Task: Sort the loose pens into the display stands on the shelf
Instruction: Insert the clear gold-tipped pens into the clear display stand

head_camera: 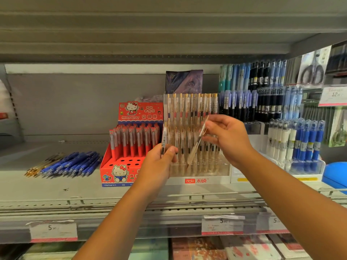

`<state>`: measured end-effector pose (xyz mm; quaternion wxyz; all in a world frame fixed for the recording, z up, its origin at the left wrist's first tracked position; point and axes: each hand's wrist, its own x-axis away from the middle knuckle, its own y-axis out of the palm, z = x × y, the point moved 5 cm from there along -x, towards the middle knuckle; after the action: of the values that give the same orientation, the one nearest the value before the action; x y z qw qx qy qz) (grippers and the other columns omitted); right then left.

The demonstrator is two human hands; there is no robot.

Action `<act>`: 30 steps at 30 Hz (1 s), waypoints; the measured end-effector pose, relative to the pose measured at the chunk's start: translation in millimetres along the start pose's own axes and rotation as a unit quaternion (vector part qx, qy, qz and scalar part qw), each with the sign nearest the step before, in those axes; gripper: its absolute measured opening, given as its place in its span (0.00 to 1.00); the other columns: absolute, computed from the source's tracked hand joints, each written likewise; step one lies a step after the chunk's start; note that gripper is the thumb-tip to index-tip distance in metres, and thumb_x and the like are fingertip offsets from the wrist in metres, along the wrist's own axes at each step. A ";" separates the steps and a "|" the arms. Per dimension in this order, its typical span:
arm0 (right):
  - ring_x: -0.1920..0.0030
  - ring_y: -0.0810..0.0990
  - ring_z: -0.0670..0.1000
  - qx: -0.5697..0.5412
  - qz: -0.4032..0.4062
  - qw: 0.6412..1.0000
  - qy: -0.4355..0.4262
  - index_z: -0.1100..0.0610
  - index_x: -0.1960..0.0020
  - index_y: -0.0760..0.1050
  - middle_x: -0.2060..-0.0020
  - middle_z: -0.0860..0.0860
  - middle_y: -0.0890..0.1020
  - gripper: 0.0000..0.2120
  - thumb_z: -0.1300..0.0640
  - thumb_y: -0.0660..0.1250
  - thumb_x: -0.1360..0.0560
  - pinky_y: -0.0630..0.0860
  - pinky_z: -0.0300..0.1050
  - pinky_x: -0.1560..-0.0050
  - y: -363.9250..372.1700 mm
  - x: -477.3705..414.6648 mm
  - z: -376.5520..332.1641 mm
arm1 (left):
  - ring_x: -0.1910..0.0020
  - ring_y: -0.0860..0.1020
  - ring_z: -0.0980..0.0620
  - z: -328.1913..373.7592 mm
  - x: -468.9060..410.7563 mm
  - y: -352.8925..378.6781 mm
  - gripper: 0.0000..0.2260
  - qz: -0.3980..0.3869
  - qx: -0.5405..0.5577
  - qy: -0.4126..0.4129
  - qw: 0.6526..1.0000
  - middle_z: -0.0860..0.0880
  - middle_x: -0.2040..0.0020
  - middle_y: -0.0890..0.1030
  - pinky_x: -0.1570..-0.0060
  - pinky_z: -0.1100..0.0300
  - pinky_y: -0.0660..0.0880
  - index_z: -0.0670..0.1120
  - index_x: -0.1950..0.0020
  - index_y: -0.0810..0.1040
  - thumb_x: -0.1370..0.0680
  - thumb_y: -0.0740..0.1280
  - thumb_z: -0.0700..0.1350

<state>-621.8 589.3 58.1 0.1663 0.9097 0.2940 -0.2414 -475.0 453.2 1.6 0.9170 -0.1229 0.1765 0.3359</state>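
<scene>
My left hand (pixel 159 162) grips a clear gold-clipped pen (pixel 164 139) upright, in front of the left edge of the clear acrylic display stand (pixel 197 180). My right hand (pixel 228 136) pinches a second clear pen (pixel 198 142), tilted, its tip pointing down toward the stand's front rows. The stand holds several rows of matching clear pens. A pile of loose blue pens (pixel 73 164) with a few gold-tipped ones (pixel 34 170) lies on the shelf (pixel 56 190) at the left. A red Hello Kitty stand (pixel 120 173) with red pens sits between the pile and the acrylic stand.
Stands of blue, black and white pens (pixel 272 102) fill the right side. Packaged scissors (pixel 312 69) hang at the far right, and a blue object (pixel 336 174) lies at the right edge. Price tags (pixel 53 232) line the shelf's front rail. Another shelf sits overhead.
</scene>
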 end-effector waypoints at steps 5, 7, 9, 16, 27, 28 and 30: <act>0.55 0.86 0.51 0.046 0.073 0.995 -0.045 0.54 0.51 0.78 0.54 0.54 0.84 0.06 0.64 0.69 0.23 0.82 0.42 0.60 -19.3 -15.3 -10.6 | 0.75 0.65 0.58 -4.1 -3.5 -1.2 0.07 -0.008 0.042 -0.031 0.999 0.57 0.69 0.73 0.76 0.62 0.63 0.51 0.50 0.73 0.19 0.63 0.53; 0.55 0.85 0.51 0.088 0.083 0.991 -0.063 0.52 0.51 0.78 0.54 0.53 0.84 0.07 0.63 0.69 0.24 0.83 0.42 0.60 -23.7 -18.7 -10.5 | 0.74 0.63 0.56 -5.6 -4.9 -0.7 0.07 -0.005 0.073 -0.049 0.996 0.52 0.66 0.71 0.75 0.61 0.60 0.49 0.52 0.71 0.22 0.61 0.52; 0.55 0.84 0.50 0.129 0.077 0.985 -0.080 0.51 0.51 0.78 0.55 0.51 0.83 0.07 0.62 0.69 0.23 0.83 0.42 0.60 -24.5 -19.1 -7.5 | 0.74 0.62 0.55 -5.2 -5.2 0.6 0.04 -0.002 0.099 -0.058 0.993 0.51 0.67 0.69 0.75 0.61 0.58 0.48 0.54 0.69 0.25 0.57 0.47; 0.56 0.83 0.49 0.228 0.014 0.971 -0.073 0.52 0.48 0.78 0.56 0.49 0.83 0.06 0.61 0.69 0.23 0.82 0.40 0.60 -13.8 -15.2 16.6 | 0.67 0.72 0.56 1.4 -1.2 1.7 0.13 0.005 0.038 -0.051 0.998 0.53 0.65 0.76 0.65 0.59 0.71 0.48 0.54 0.79 0.21 0.56 0.37; 0.56 0.82 0.43 0.315 -0.010 0.946 -0.077 0.49 0.48 0.78 0.58 0.43 0.82 0.06 0.56 0.71 0.24 0.81 0.37 0.59 -7.1 -10.1 25.9 | 0.57 0.79 0.56 3.7 2.3 -1.6 0.06 0.025 -0.028 0.018 0.999 0.52 0.57 0.79 0.53 0.62 0.78 0.52 0.47 0.79 0.22 0.71 0.43; 0.56 0.82 0.43 0.318 -0.009 0.945 -0.077 0.49 0.48 0.78 0.58 0.42 0.81 0.06 0.56 0.71 0.24 0.81 0.37 0.58 -6.7 -10.0 25.4 | 0.57 0.79 0.56 3.9 2.8 -1.5 0.07 0.025 -0.033 0.020 0.999 0.51 0.56 0.79 0.53 0.62 0.78 0.52 0.47 0.79 0.23 0.71 0.43; 0.57 0.81 0.40 0.335 -0.004 0.939 -0.084 0.48 0.49 0.77 0.59 0.41 0.81 0.05 0.55 0.71 0.24 0.79 0.33 0.58 -7.1 -9.2 23.5 | 0.57 0.79 0.54 4.1 3.8 -1.5 0.07 0.024 -0.042 0.025 0.999 0.50 0.56 0.79 0.52 0.60 0.79 0.52 0.48 0.79 0.24 0.73 0.43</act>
<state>-640.7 580.2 42.5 -0.1251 0.8880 0.1853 -0.4017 -470.4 455.7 3.9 0.8982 -0.1650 0.1878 0.3615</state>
